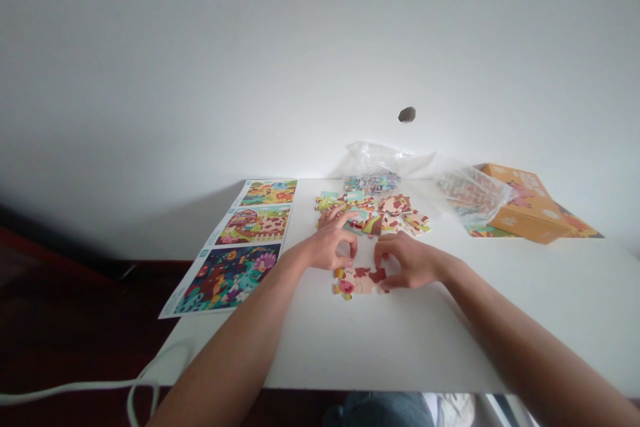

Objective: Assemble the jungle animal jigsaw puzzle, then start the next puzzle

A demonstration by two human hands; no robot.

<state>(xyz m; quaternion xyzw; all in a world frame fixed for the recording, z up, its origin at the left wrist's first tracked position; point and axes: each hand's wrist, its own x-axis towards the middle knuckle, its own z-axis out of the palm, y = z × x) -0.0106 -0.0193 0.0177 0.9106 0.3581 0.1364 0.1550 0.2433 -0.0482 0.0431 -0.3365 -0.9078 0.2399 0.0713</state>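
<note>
A short row of joined jigsaw puzzle pieces (363,279) with a brown-and-white cow picture lies on the white table. My left hand (331,240) holds the top left edge of this row with its thumb and index finger, the other fingers stretched over the loose pieces. At the right end of the row, my right hand (407,260) pinches a puzzle piece between thumb and index finger; the fingers hide part of it. Just beyond both hands is a pile of loose puzzle pieces (395,205), some overlapping.
Left of the pile lies a sheet with three printed pictures (253,227). Behind the pile sits a clear plastic bag of pieces (373,181). A second bag (475,193) leans on an orange box (525,203) at right. A white cable (75,385) hangs at lower left.
</note>
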